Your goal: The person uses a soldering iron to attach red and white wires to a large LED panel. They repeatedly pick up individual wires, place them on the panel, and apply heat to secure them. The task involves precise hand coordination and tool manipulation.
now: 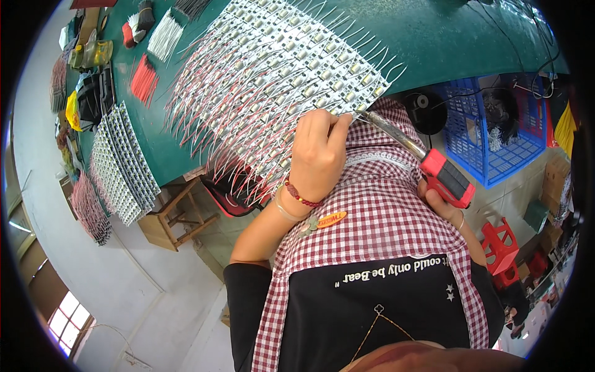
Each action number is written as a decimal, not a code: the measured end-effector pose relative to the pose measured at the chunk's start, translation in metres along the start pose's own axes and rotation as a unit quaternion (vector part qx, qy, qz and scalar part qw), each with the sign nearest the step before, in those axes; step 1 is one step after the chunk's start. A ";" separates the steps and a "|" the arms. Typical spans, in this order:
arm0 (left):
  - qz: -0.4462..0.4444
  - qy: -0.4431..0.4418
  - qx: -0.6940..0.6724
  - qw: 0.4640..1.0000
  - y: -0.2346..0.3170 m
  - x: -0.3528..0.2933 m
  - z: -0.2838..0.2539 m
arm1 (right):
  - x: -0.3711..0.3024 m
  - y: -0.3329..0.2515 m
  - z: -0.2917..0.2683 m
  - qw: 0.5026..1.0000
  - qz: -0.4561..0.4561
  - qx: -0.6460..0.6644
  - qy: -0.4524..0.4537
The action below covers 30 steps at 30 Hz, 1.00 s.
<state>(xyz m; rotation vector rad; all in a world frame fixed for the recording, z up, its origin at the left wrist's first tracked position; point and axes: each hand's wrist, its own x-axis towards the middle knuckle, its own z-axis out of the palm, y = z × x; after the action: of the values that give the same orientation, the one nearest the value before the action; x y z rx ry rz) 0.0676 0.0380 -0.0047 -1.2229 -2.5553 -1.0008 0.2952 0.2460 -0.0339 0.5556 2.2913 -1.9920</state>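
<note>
A large panel of small white circuit boards (297, 62) lies on the green table (427, 37), its near corner at the table's front edge. Many thin red and white wires stick out from it. My left hand (319, 146) is over this near corner, thumb and fingers pinched together; what they hold is too small to make out. My right hand (439, 203) grips the red and black handle of a soldering iron (447, 178), lower and to the right. The iron's metal shaft points up and left, its tip close to my left fingertips at the panel's corner.
Left on the table are a red wire bundle (144, 80), a white wire bundle (165, 35) and more wired boards (124, 164) overhanging the edge. A wooden stool (176, 217) stands below. At right are a blue crate (462, 133), a black reel (426, 113) and a red stool (499, 245).
</note>
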 end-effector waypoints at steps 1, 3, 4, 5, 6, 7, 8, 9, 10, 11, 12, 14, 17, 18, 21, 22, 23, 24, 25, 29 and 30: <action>0.000 -0.004 0.002 1.000 0.001 0.000 0.000 | 0.001 -0.006 -0.001 1.000 0.012 0.016 -0.002; -0.003 -0.005 0.006 1.000 0.003 -0.001 -0.001 | 0.000 -0.006 -0.002 0.999 0.025 0.026 -0.008; -0.003 -0.005 0.007 1.000 0.004 -0.001 -0.001 | -0.001 -0.002 -0.003 0.999 0.025 0.019 -0.013; -0.004 -0.002 0.006 1.000 0.004 -0.001 0.000 | -0.002 -0.001 -0.003 0.999 0.025 0.016 -0.015; -0.004 0.001 0.004 1.000 0.004 -0.001 0.001 | -0.002 0.000 -0.004 0.999 0.025 0.013 -0.018; -0.005 0.004 0.003 1.000 0.004 -0.001 0.001 | -0.002 0.000 -0.004 0.999 0.025 0.014 -0.019; -0.010 0.005 0.003 1.000 0.004 -0.001 0.001 | -0.002 0.001 -0.004 0.999 0.026 0.016 -0.018; -0.016 0.006 0.002 1.000 0.005 -0.001 0.001 | -0.002 0.002 -0.003 0.999 0.027 0.018 -0.018; -0.021 0.006 0.002 1.000 0.005 0.000 0.001 | -0.003 0.004 -0.003 0.999 0.030 0.022 -0.017; -0.024 0.007 0.001 1.000 0.005 0.000 0.001 | -0.002 0.003 -0.001 0.999 0.028 0.025 -0.012; -0.026 0.008 0.001 1.000 0.005 0.000 0.001 | -0.002 0.002 -0.001 0.999 0.027 0.028 -0.007; -0.032 0.010 0.002 0.999 0.007 -0.001 0.002 | 0.002 -0.003 0.002 0.999 0.016 0.034 0.004; -0.039 0.015 0.005 0.999 0.008 -0.002 0.001 | 0.003 -0.004 0.003 0.999 0.012 0.042 0.009; -0.038 0.016 0.005 0.999 0.007 -0.002 0.002 | 0.003 -0.004 0.003 0.999 0.010 0.043 0.009; -0.031 0.018 0.005 0.999 0.008 -0.001 0.003 | 0.002 -0.004 0.004 0.999 -0.001 0.034 0.015; -0.030 0.018 0.006 0.999 0.008 -0.001 0.003 | 0.003 -0.007 0.004 1.000 -0.002 0.027 0.014; -0.030 0.016 0.006 0.999 0.009 -0.001 0.003 | 0.003 -0.006 0.003 1.000 -0.005 0.012 0.008; -0.029 0.014 0.007 0.999 0.009 0.000 0.002 | 0.004 -0.005 0.002 1.000 -0.009 -0.002 0.003; -0.028 0.012 0.008 0.999 0.009 0.000 0.002 | 0.003 0.002 0.001 1.000 -0.015 -0.023 -0.006; -0.019 0.008 0.013 1.000 0.008 0.001 0.004 | 0.003 0.005 0.000 0.998 -0.023 -0.053 -0.013; -0.020 0.005 0.016 1.000 0.009 0.001 0.004 | 0.003 0.005 0.000 0.998 -0.024 -0.049 -0.008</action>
<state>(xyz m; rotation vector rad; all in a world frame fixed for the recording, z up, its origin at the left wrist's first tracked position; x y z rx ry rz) 0.0739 0.0451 -0.0025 -1.1620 -2.5874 -0.9684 0.2942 0.2472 -0.0390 0.4804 2.3988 -1.8835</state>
